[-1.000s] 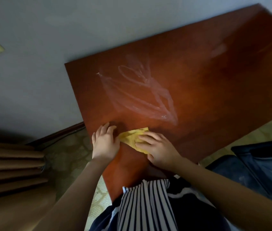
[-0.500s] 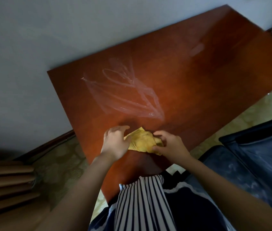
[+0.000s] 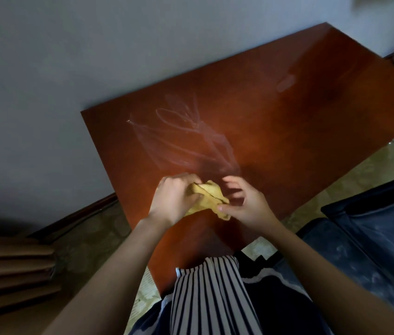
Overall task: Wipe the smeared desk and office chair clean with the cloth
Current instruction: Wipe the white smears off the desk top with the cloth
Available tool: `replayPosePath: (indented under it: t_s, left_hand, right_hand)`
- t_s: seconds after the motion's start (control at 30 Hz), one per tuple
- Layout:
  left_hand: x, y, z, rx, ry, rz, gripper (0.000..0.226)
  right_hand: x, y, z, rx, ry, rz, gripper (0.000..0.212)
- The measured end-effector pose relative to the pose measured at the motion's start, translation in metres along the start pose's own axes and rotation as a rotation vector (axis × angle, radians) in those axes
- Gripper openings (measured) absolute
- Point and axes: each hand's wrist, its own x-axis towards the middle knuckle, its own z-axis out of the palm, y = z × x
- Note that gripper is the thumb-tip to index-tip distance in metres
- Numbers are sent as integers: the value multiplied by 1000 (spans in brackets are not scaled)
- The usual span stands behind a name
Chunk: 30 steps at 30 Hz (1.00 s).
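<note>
**Cloth (image 3: 211,198) bunched up since a second ago**

Flat on the desk (image 3: 287,131) a second ago, the yellow cloth is now a wad between both hands. Left hand (image 3: 173,200) grips its left end, fingers curled round it. A chalky smear (image 3: 191,139) lies just beyond (still unwiped). Right hand (image 3: 247,205) has its thumb on the cloth, but its fingers are blurred, so I cannot tell whether it grips. A dusty chair (image 3: 372,250) stands at the right.

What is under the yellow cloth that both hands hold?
Only the red-brown desk top shows around the cloth, which the left hand and right hand grip. The white smears lie beyond it. The patch directly beneath is covered.
</note>
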Motion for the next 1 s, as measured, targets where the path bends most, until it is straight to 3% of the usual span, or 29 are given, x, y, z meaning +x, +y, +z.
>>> replayPosePath:
  t_s: [0.1,0.23,0.3,0.4,0.5,0.6,0.67,0.8,0.9,1.0]
  left_hand:
    - [3,2,-8,-20,96,65,26]
    - [11,4,-25,155,329,226,24]
    - [9,0,-32,203,367,311,21]
    - [-11,-14,-19,270,252,344,25]
    - [-47,-32,16,321,33,285,19]
    - [-76,-41,40,336,-112,243,21]
    - [-87,-42,45,333,-150,200,22]
    - [-90,-41,44,230,-136,91,18]
    - [-81,-33,32,49,-110,-153,18]
    - [-65,-26,24,-185,106,-392,25]
  right_hand:
    - [2,-4,12,-67,82,-39,49]
    - [13,-24,14,-246,491,-445,24]
    - [16,-27,13,-344,564,-636,20]
    - [10,-4,19,-532,466,-809,18]
    - [-6,36,33,-700,186,-887,20]
    - [-20,66,35,-854,-93,-873,25]
    - [-22,75,33,-904,-175,-834,37]
    - [-21,73,24,-784,-205,-777,36]
    - [-12,48,13,-521,-176,-506,39]
    - [11,28,10,-348,-59,-334,45]
